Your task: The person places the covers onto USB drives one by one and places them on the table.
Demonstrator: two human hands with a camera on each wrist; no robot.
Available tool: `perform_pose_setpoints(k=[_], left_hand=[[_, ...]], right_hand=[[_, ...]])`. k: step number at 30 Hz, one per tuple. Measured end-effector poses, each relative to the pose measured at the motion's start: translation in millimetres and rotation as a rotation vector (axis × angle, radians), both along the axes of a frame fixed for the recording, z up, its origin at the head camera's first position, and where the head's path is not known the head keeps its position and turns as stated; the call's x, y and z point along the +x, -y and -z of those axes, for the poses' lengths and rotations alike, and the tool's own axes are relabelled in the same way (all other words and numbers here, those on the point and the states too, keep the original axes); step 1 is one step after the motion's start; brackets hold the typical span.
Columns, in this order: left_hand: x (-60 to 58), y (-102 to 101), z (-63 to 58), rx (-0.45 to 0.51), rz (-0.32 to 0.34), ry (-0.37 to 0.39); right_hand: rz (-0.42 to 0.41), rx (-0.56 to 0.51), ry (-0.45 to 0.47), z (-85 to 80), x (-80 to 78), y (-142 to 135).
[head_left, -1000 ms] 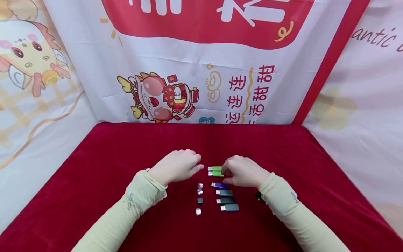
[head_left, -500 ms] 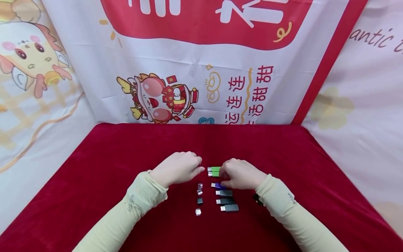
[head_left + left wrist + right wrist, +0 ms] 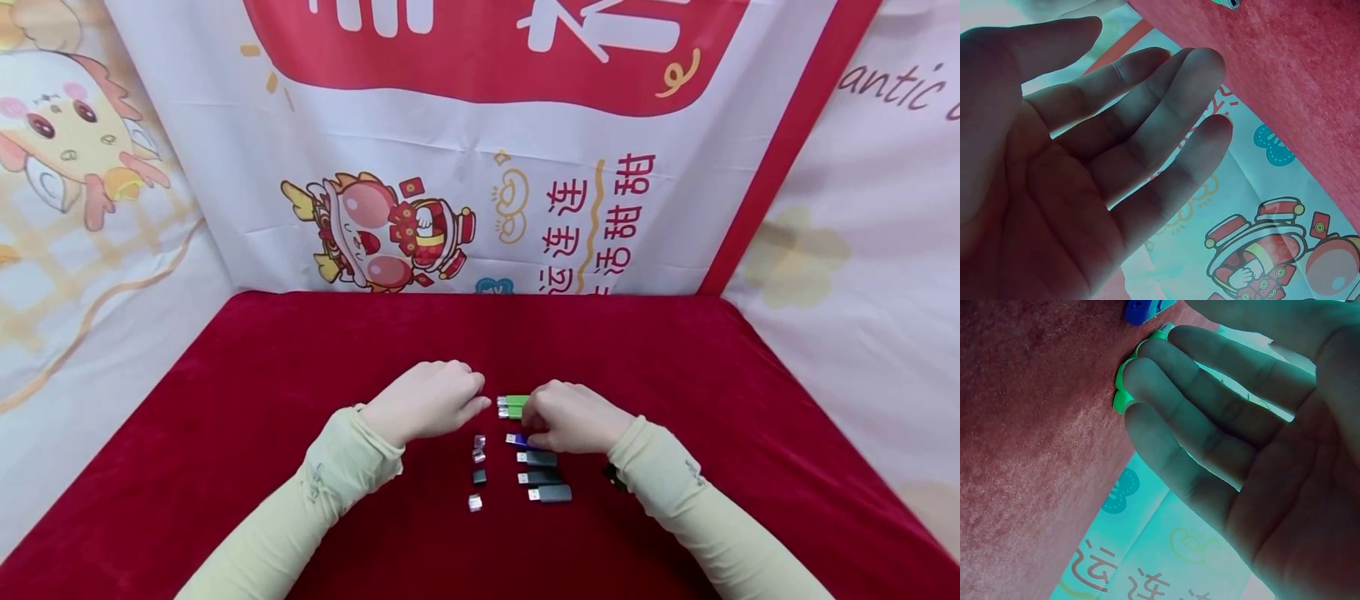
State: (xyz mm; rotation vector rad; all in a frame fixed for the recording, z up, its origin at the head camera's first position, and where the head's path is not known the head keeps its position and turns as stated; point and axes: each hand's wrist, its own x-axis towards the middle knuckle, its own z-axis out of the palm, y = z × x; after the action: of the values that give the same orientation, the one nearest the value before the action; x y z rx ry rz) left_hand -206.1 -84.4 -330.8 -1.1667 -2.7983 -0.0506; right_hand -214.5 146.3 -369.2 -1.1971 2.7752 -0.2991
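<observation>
Two green USB sticks [image 3: 513,407] lie side by side on the red cloth, their shiny ends to the left. The fingertips of my right hand [image 3: 577,417] touch their right ends, fingers nearly straight in the right wrist view. Below them a purple USB stick [image 3: 517,439] is partly covered by that hand's thumb. My left hand [image 3: 427,404] hovers just left of the green sticks with nothing in it. Its fingers are loosely bent in the left wrist view, apart from a green stick's end [image 3: 1227,2] at the top edge.
Three dark USB sticks [image 3: 540,478] lie in a column nearer me, bare plugs pointing left. Left of them runs a column of small caps: several clear ones [image 3: 476,502] and a dark one [image 3: 480,477]. Printed white cloth walls [image 3: 360,133] stand behind the table and on both sides.
My right hand has shifted slightly left and toward me, covering more of the green and purple sticks. The left hand has barely moved, and the sticks and caps keep their places.
</observation>
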Motion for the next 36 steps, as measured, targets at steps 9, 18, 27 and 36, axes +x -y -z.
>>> perform_pose_setpoints(k=[9,18,27,36], left_hand=[[-0.1,-1.1,0.2,-0.013,-0.008,0.022],[1.2,-2.1,0.3,-0.015,-0.013,0.03],[2.7,-3.9,1.0,-0.017,-0.014,0.034],[3.3,-4.2,1.8,-0.023,-0.011,0.026]], right_hand=[[-0.014,0.007,0.015,2.6,-1.5,0.7],[-0.034,0.012,0.011,5.3,-2.6,0.0],[-0.017,0.04,0.0,6.2,-0.4,1.1],[-0.051,0.057,-0.025,8.3,-1.0,0.5]])
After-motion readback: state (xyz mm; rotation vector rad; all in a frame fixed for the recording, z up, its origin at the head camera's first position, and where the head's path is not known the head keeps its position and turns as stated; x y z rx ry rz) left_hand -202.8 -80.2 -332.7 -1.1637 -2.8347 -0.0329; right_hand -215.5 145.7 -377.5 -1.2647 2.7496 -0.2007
